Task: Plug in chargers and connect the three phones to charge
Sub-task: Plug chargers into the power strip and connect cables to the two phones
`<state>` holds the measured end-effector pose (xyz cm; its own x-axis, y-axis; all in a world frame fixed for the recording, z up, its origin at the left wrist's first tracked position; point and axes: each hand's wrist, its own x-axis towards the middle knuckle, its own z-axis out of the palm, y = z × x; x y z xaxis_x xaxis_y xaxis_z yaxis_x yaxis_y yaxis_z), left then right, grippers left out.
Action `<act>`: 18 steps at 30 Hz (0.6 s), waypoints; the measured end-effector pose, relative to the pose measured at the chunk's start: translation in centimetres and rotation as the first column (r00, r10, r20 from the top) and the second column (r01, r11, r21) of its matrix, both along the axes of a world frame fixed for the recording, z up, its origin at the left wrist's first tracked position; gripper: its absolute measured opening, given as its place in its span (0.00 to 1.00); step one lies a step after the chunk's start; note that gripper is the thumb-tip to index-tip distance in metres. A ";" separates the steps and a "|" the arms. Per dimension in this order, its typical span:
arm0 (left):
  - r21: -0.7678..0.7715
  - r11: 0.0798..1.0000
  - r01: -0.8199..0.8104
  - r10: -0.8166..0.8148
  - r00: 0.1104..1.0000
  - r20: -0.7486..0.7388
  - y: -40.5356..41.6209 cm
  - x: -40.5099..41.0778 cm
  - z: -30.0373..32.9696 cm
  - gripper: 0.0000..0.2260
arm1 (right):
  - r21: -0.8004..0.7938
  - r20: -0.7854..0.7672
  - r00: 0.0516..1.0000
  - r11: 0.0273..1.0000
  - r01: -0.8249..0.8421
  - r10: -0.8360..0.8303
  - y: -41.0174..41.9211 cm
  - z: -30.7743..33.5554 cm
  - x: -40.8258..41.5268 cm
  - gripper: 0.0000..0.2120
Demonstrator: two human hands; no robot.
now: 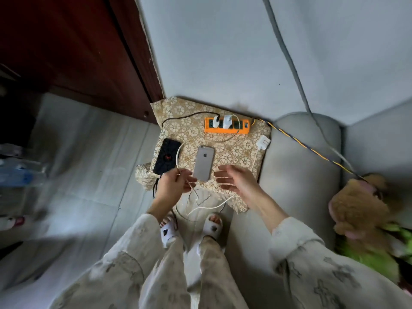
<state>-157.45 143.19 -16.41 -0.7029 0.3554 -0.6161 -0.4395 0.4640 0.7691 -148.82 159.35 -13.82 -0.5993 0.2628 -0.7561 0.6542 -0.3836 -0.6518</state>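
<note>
- White cable (178,157) was pinched in my left hand (172,186), fingers curled round it, near the bottom edge of the grey phone (204,162). My right hand (236,181) was empty, fingers loose and spread, just right of that phone.
- Couldn't make out the plug tip at all, too small and blurry, so I'd guess the big risk was jabbing it in the wrong way up or missing the port.
- Grey phone lay face down in the middle of the patterned cloth (234,152) with nothing pinning it. Pushing a plug in one-handed could've slid it toward the near edge and off.
- Black phone (167,156) sat at the left edge, with the white cable looping right beside it. A tug might've dragged it over.
- Two white chargers (221,122) stood in the orange power strip (227,126) at the far side; a third charger (263,142) lay unplugged on the right. Yanking slack could've popped one loose.
- Only two phones in view, so the third was easy to forget.
</note>
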 end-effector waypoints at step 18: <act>0.279 0.958 0.068 -0.074 0.997 0.011 -1.5 -4.4 12.5 0.11 | 0.089 -0.226 0.970 0.994 -0.069 0.087 -2.5 10.6 -2.5 0.08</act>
<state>-161.86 141.67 -3.92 -0.6578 0.5635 -0.4997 -0.4305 0.2632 0.8634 -151.29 156.83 -3.18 -0.7748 0.2624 -0.5752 0.5100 -0.2783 -0.8139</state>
